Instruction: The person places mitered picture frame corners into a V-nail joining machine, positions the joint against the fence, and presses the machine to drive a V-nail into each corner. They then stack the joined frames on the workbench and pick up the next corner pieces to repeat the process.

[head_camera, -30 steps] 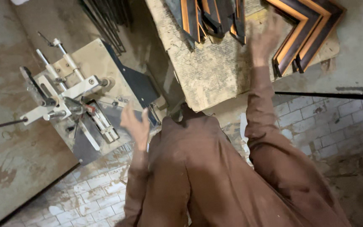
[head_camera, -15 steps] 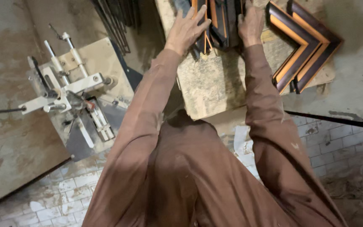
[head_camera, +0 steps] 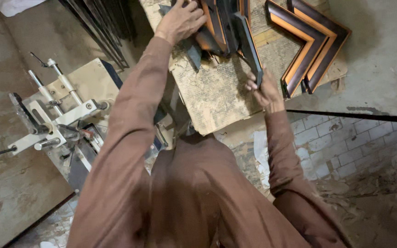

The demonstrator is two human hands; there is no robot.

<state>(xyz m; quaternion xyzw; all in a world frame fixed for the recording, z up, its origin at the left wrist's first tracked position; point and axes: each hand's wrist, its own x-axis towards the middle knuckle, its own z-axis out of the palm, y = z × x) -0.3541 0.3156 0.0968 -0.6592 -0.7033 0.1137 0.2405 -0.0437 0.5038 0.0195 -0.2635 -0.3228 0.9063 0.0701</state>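
Observation:
My right hand [head_camera: 263, 88] grips the near end of a dark frame moulding strip [head_camera: 249, 42], which stands on edge over a worn board [head_camera: 217, 92]. My left hand [head_camera: 179, 20] rests on top of a pile of dark and orange moulding pieces [head_camera: 217, 27] at the far end of the board. Both arms are in brown sleeves and stretch forward. To the right lie joined L-shaped frame corners [head_camera: 309, 46], dark outside with an orange inner band.
A metal frame-joining machine [head_camera: 58, 124] with rods and a clamp stands at the left on a stained concrete floor. Long dark strips [head_camera: 102, 27] lean at the upper left. White brick-pattern tiles [head_camera: 345, 142] and rubble lie at the right.
My right hand has drawn back toward me along the board, now holding a dark strip. My left hand has stayed on the pile of pieces.

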